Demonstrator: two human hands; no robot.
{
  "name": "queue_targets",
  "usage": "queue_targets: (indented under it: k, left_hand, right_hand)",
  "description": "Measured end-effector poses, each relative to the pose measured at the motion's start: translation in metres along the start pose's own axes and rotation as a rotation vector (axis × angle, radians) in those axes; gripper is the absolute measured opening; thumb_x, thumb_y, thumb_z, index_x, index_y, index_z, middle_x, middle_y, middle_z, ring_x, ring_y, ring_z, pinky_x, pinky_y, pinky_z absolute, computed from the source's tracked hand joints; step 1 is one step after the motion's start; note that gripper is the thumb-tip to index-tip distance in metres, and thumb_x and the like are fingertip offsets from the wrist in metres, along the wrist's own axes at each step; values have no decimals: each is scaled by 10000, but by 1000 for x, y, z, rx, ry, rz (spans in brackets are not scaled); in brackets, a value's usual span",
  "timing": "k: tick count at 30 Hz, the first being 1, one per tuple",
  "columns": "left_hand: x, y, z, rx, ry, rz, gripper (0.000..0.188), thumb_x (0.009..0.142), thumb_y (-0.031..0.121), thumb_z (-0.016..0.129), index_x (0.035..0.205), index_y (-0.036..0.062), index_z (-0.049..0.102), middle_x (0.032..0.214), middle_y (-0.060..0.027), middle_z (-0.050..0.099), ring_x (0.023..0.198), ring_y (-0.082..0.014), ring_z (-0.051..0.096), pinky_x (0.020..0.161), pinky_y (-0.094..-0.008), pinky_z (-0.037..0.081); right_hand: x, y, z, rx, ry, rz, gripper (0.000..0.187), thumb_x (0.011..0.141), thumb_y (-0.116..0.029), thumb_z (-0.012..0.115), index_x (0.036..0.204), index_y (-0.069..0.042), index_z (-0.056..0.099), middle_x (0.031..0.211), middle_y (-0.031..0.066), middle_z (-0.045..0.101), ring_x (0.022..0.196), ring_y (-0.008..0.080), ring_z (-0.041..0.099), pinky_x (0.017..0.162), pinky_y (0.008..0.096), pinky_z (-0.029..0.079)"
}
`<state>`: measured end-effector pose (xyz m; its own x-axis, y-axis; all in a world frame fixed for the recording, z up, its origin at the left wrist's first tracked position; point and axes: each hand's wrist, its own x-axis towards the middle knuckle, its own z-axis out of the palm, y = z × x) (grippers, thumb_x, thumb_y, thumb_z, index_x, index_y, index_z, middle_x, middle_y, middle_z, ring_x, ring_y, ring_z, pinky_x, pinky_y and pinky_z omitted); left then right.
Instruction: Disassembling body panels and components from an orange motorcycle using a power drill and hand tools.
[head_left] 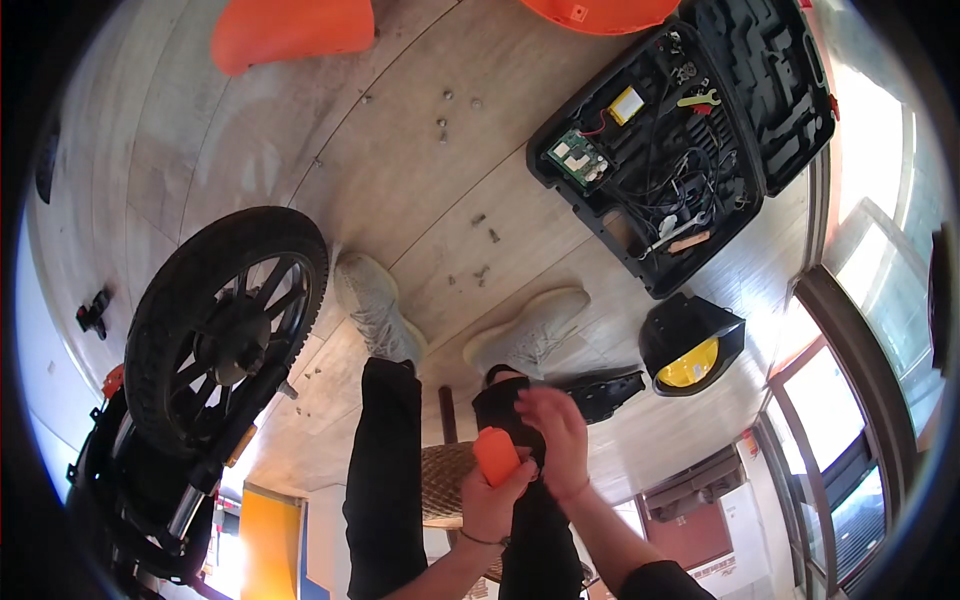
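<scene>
My left hand [492, 508] is closed around a smooth, rounded orange piece [496, 455], held upright between my knees. Its lower part is hidden by the fingers, and I cannot make out its exact kind. Just to the right of it, my right hand [556, 435] hovers over my right thigh. Its fingers are apart and slightly curled, with nothing visible in them. A dark spot shows beside the orange piece, too small to name.
A motorcycle-like front wheel [160, 300] with black spokes stands at left. An open black tool case [542, 172] holds wrenches, cables and a green circuit board [578, 158]. Orange panels [295, 30] lie ahead. Several screws [443, 130] dot the floor; a black-and-yellow helmet-like item [665, 325] sits right.
</scene>
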<state>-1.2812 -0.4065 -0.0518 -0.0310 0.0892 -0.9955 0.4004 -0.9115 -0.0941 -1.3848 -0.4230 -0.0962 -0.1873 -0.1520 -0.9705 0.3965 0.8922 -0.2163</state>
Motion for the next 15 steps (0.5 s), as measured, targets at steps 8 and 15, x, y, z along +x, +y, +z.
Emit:
queue_targets:
  k: [8, 15]
  left_hand:
    - [-5, 20, 8, -90, 34, 34, 108, 805, 18, 614, 907, -8, 591, 844, -67, 602, 762, -143, 596, 715, -254, 485]
    - [-7, 21, 16, -235, 17, -51, 111, 808, 20, 601, 897, 3, 539, 905, -111, 587, 779, -196, 604, 731, -310, 505]
  right_hand:
    - [188, 87, 12, -210, 13, 19, 385, 811, -182, 564, 1134, 24, 520, 944, 89, 605, 856, 164, 568, 748, 272, 448]
    - [246, 87, 39, -175, 148, -133, 398, 767, -187, 596, 1102, 16, 528, 846, 82, 599, 759, 152, 550, 648, 250, 438]
